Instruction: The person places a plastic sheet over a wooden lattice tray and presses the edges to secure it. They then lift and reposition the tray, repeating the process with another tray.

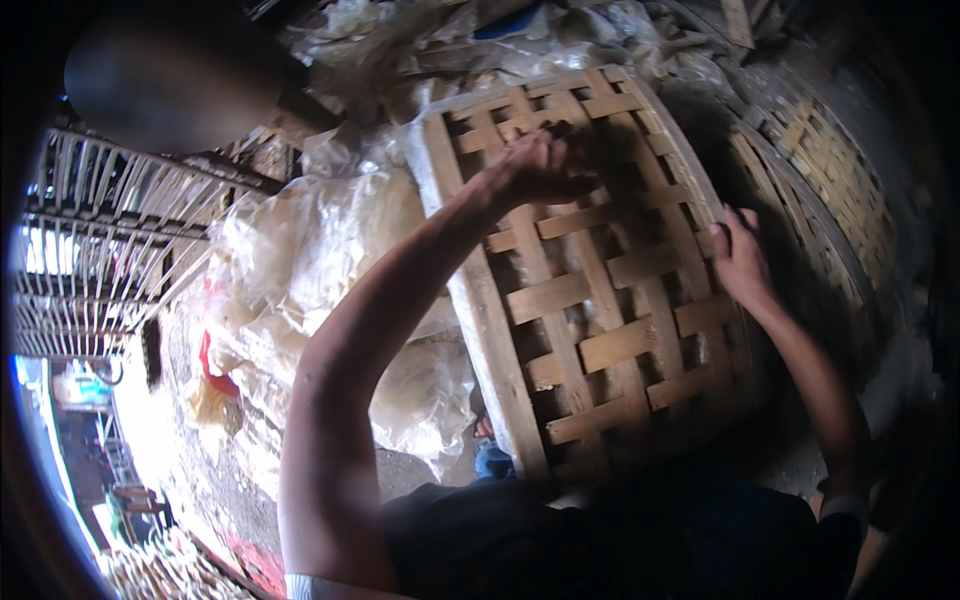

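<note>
Risk first: woven bamboo basket (600, 300) is tipped toward the person, open side facing them, held only at two spots. Right hand (742, 258) has fingers hooked over the right rim; left hand (540, 165) is curled closed on a slat near the top of the weave. If either grip lets go, I'd judge the basket swings or rolls off to the side. Splintered slat edges could also nick fingers.

Contents: basket interior looks bare, only gaps between the crossed strips; deep shadow hides the lower part, can't confirm.

Just left of it, clear plastic bags (320, 290) are heaped, holding something pale, can't tell what. Right and further back, a second woven basket (830, 180), dark inside. Far left, a slatted bamboo cage (110, 240).
</note>
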`<move>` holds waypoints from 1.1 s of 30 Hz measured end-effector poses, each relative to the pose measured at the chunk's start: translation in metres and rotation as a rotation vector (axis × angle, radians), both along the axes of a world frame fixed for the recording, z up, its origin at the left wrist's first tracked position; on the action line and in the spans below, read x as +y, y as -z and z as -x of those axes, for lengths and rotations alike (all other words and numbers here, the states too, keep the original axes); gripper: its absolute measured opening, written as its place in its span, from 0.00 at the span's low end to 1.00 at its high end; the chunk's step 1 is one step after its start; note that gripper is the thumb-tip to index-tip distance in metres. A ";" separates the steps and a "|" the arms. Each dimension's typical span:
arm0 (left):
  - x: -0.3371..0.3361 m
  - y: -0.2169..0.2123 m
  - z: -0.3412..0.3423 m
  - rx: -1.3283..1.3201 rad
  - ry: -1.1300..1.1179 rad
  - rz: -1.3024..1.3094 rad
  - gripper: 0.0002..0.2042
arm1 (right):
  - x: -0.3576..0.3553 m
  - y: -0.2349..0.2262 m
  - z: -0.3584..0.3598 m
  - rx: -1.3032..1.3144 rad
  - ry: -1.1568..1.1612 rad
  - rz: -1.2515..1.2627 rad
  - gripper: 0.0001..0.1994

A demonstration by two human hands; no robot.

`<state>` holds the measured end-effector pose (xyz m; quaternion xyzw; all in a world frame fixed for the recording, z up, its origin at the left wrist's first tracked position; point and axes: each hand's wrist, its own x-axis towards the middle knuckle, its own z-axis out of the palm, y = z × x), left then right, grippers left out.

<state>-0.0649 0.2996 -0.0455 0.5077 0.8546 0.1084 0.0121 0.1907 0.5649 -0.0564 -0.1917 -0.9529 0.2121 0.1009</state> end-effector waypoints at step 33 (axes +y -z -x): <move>-0.075 -0.012 -0.094 0.137 0.044 -0.106 0.34 | 0.063 -0.006 -0.044 -0.208 -0.068 0.027 0.37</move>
